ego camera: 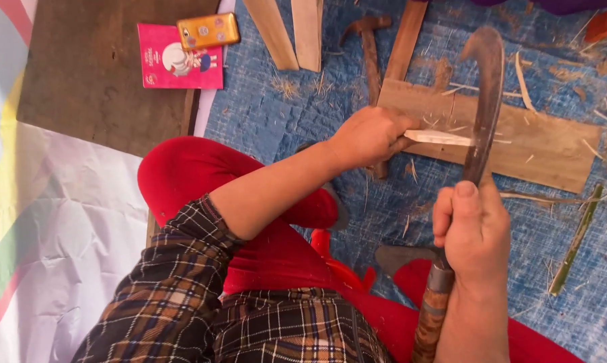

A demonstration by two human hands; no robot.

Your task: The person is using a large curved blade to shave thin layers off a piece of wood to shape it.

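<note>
Taking the curved blade [483,107] as the landmark and working from the person outward: nearest the body, the right hand [471,232] is wrapped tight around the blade's handle [432,309], thumb laid up along it, so that grip is closed on the tool. The handle runs up and away from the lap, and the blade carries on along the same line before hooking over at its far tip.

To the left of the blade, at about its middle, the left hand [367,136] is closed around one end of a thin pale sliver of wood [440,138]. The sliver's long axis lies crosswise to the blade, running from the left hand rightward until its free end meets the blade's edge (touching it or a hair short, which cannot be told). So the wood lies straight across the tool's line, with the left hand the nearer of the two to it.

Under both, a flat wooden board [532,141] rests on the blue mat [263,114], which serves in place of a desk. Beyond the blade to the left lies a hammer [367,40], and farther left a pink booklet [180,67].
</note>
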